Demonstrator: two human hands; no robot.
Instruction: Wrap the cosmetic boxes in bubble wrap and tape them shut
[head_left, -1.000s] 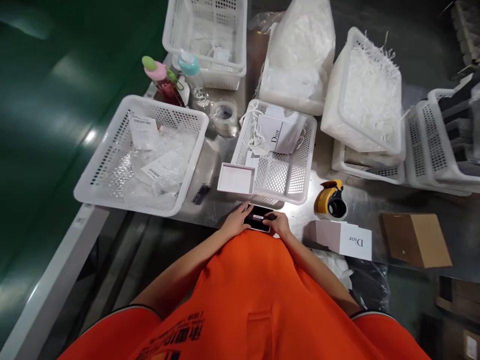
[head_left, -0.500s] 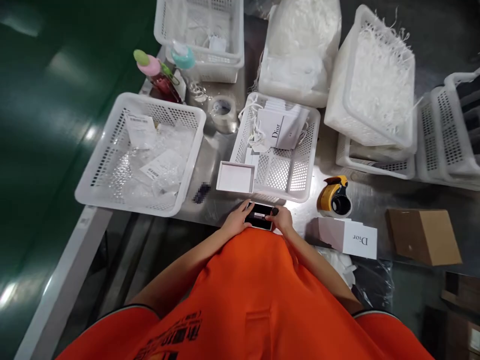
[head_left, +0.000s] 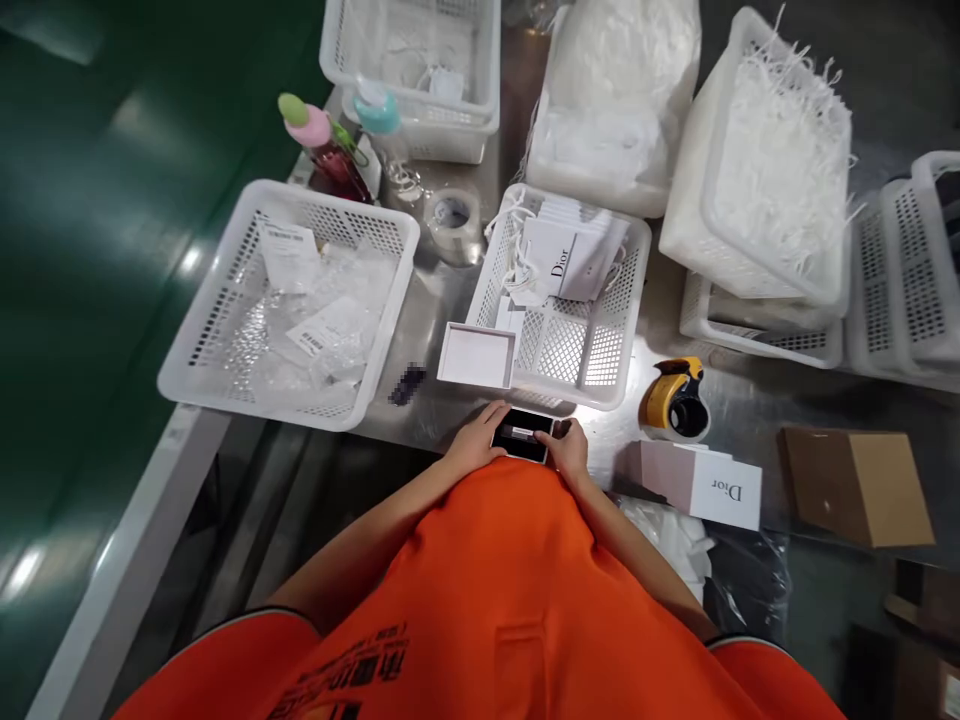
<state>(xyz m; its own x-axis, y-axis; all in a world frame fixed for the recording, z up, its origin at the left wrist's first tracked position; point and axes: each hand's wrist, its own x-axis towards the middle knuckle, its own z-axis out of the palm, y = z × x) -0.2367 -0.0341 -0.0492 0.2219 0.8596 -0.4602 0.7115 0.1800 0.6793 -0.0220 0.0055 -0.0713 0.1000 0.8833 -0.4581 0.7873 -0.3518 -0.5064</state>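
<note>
A small open box [head_left: 523,449] with a white rim and black lining lies at the table's front edge, against the orange shirt. Inside it is a small dark item with a pale label [head_left: 519,432]. My left hand [head_left: 478,441] grips the box's left end, fingers along the upper edge. At the right end, my right hand [head_left: 568,448] holds the box, its thumb reaching in to the labelled item. Just above, an open white box part [head_left: 476,357] rests on the front left corner of a white basket [head_left: 600,395] that holds Dior-printed white bags [head_left: 559,250].
To the left stands a basket [head_left: 178,375] of clear plastic bags, with bottles [head_left: 335,165] and tape [head_left: 454,225] behind. A yellow tape dispenser [head_left: 667,400], white Dior boxes [head_left: 724,490] and a brown carton [head_left: 855,487] are at right. Filled baskets [head_left: 686,205] line the back.
The view has shifted slightly, so the table's things appear a little further right. My right thumb is still at the item, and a dark round thing by that hand no longer shows.
</note>
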